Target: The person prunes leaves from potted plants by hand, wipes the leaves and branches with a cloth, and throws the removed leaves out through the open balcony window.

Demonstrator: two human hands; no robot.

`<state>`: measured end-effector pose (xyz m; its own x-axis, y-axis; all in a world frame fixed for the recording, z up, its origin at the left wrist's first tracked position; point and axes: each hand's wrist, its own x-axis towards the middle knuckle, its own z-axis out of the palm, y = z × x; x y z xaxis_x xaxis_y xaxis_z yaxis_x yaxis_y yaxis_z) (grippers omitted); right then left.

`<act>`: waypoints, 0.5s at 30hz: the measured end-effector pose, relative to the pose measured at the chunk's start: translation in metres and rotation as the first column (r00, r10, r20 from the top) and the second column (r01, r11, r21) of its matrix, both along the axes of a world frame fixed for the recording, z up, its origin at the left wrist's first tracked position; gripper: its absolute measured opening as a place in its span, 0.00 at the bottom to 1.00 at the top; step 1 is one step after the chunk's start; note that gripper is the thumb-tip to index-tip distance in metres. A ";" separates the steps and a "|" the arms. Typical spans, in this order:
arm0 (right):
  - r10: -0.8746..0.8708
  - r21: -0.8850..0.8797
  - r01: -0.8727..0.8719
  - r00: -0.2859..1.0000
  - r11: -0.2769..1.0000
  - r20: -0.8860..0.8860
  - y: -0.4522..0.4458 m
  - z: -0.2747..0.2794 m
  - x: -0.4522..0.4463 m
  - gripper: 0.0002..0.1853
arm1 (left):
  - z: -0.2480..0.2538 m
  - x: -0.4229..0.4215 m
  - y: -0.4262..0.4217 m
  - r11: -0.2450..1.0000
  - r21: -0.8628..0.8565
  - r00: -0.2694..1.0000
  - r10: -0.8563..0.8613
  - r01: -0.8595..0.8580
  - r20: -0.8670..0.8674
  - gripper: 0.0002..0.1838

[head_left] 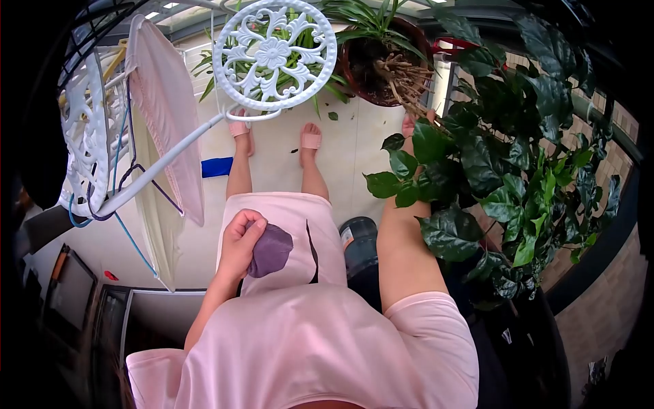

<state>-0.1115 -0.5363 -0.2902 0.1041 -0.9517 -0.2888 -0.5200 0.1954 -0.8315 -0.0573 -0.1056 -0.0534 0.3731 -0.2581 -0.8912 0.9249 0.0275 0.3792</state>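
My left hand (240, 240) is closed on a bunched purple cloth (271, 250), held in front of my lap. My right arm reaches forward past a leafy plant (501, 170) with large dark green leaves. At its end, my right hand (408, 125) appears closed around the brown woody stems (407, 83), partly hidden by stems and leaves. Those stems lean out over a brown round pot (352, 58) toward the right.
A white ornate round plant stand (272, 53) rises ahead. On the left, pink cloth (167, 116) hangs from a rack with a white bar (163, 163). A blue item (216, 168) lies on the floor, and a dark transparent container (359, 245) stands beside my right leg.
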 end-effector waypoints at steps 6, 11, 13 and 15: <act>-0.011 0.004 0.011 1.000 1.000 0.001 -0.009 0.003 -0.008 0.13 | -0.001 0.003 -0.008 1.000 0.002 1.000 -0.024 0.024 -0.009 0.03; 0.017 0.012 -0.017 1.000 1.000 -0.006 -0.011 -0.002 -0.007 0.12 | -0.004 0.000 -0.010 0.998 0.008 0.998 -0.060 0.060 0.005 0.04; 0.021 0.012 -0.021 1.000 1.000 -0.007 -0.008 0.003 -0.007 0.12 | -0.005 0.000 -0.010 0.997 0.021 0.997 -0.072 0.071 0.019 0.04; 0.036 0.017 -0.036 0.999 0.999 -0.004 -0.004 -0.001 -0.002 0.12 | -0.007 0.000 -0.010 0.997 0.026 0.997 -0.072 0.071 0.022 0.04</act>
